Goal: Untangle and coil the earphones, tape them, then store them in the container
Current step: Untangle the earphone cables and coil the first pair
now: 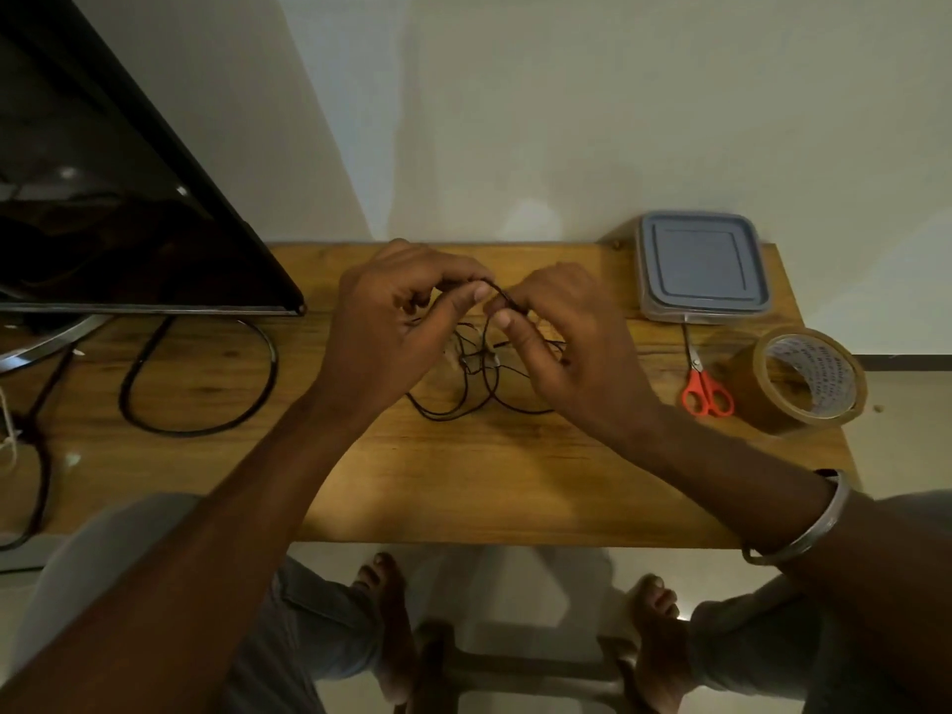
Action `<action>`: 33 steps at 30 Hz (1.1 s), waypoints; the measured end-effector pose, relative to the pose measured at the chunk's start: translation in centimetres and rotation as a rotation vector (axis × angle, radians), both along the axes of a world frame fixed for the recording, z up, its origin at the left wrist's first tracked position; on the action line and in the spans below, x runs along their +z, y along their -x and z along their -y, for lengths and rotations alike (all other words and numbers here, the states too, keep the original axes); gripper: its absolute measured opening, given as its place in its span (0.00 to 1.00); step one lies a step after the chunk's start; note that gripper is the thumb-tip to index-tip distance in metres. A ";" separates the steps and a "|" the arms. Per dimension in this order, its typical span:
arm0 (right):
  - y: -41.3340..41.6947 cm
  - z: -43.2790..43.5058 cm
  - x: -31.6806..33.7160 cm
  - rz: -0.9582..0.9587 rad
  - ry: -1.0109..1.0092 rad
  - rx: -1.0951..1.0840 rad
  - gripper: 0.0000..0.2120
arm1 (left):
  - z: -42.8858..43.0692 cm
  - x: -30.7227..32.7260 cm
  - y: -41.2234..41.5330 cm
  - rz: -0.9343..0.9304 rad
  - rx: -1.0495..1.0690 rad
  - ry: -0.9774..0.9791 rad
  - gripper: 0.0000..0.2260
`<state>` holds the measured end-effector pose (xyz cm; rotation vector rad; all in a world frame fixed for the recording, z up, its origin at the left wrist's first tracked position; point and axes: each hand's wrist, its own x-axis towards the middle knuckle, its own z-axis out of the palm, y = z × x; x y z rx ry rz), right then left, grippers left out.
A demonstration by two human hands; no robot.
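Black earphones (484,383) hang in tangled loops over the middle of the wooden table (463,481), their lower loops resting on the wood. My left hand (396,322) pinches a strand of the cord between thumb and fingers. My right hand (561,342) pinches the same strand close beside it, thumb tip near the left thumb. A square container (703,268) with a grey lid, closed, sits at the table's back right corner. A roll of brown tape (803,378) stands on its edge at the right, with red-handled scissors (706,389) just left of it.
A dark monitor (118,198) on a metal stand fills the left side, and a thick black cable (201,383) loops across the table below it. The wall runs directly behind the table. A stool frame and my bare feet show under the front edge.
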<state>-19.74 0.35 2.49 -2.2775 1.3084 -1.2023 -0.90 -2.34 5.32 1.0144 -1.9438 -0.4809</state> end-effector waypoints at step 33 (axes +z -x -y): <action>2.4 1.8 3.4 0.602 -0.225 -0.137 0.10 | 1.0 -0.7 -1.2 -0.200 -0.009 -0.453 0.09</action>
